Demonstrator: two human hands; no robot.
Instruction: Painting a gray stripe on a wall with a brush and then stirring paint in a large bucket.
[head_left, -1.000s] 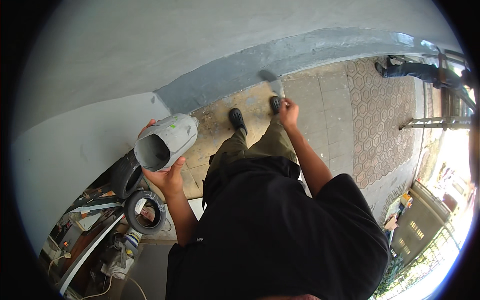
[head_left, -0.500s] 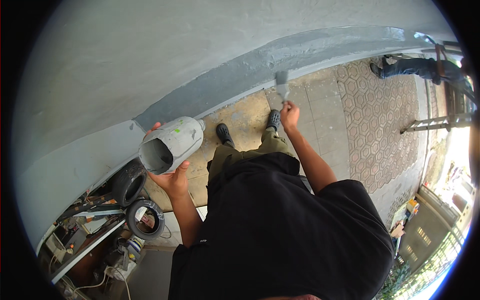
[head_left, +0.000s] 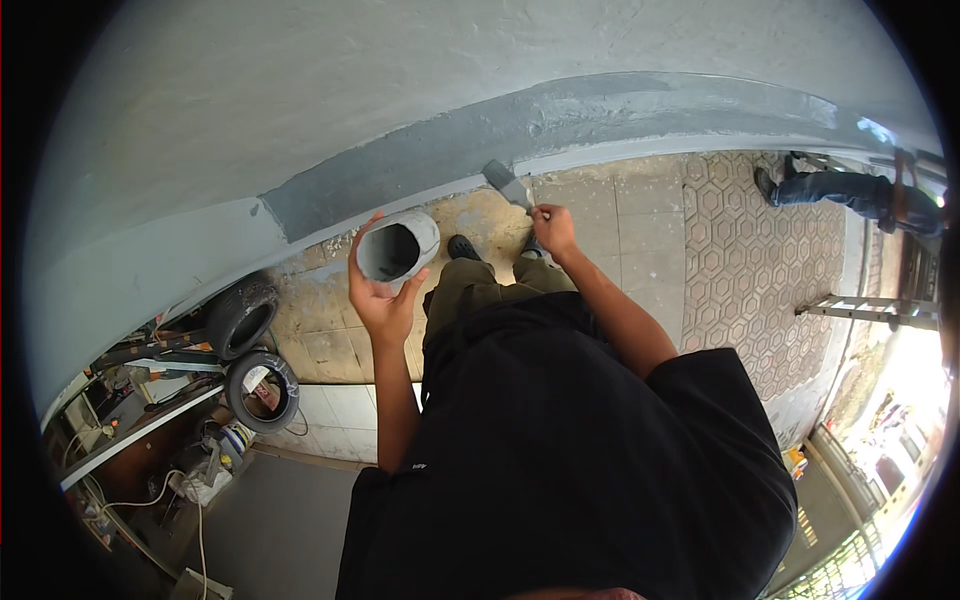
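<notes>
My left hand (head_left: 382, 310) is wrapped around a grey-smeared, cut-open plastic bottle (head_left: 424, 232). Its wide mouth faces up toward me, and the inside looks dark grey; how much paint it holds is hard to make out. In my right hand (head_left: 556, 231) is a wide paintbrush (head_left: 508, 185), gripped by its handle, with grey bristles pointing to the wall. The bristles overlap the lower edge of a darker grey painted band (head_left: 400, 172) along the wall's base; whether they touch it I cannot tell.
Two tyres (head_left: 240, 318) lie at the left beside a cluttered shelf (head_left: 150, 425) with cables. My dark clogs (head_left: 462, 247) stand on stained tiles (head_left: 330, 345). To the right are hexagonal paving (head_left: 750, 270), a ladder (head_left: 870, 308) and another person's jeans-clad legs (head_left: 835, 190).
The bottle has swung from lying tilted to a more upright pose and shifted right. My right hand has carried the brush leftward along the wall's base. The whole view has shifted slightly.
</notes>
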